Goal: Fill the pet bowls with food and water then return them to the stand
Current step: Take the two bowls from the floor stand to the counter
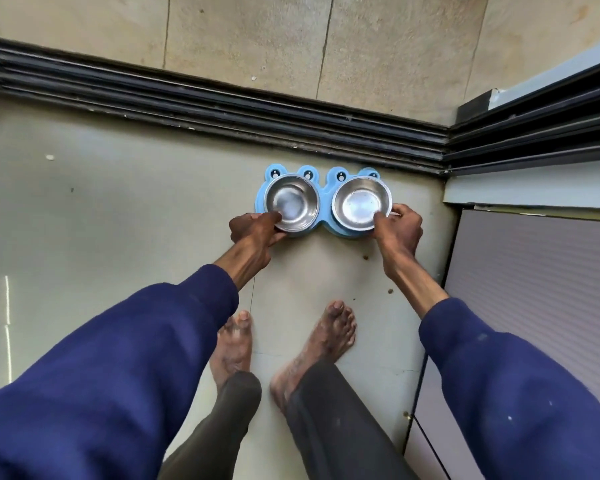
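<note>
Between the two outstretched hands, a blue stand [324,199] lies on the floor [118,209], carrying two steel bowls. Left hand [253,230] pinches the near rim of the left bowl [291,203], thumb inside; right hand [400,227] likewise grips the near rim of the right bowl [361,203], which sits slightly tilted, apparently being raised. Such rim grips suit lifting each bowl clear for filling. Both bowls appear empty: no food or water shows.

Open floor [101,216] left of the stand [324,197]; black track [222,109] close behind, cabinet [534,271] right.
</note>
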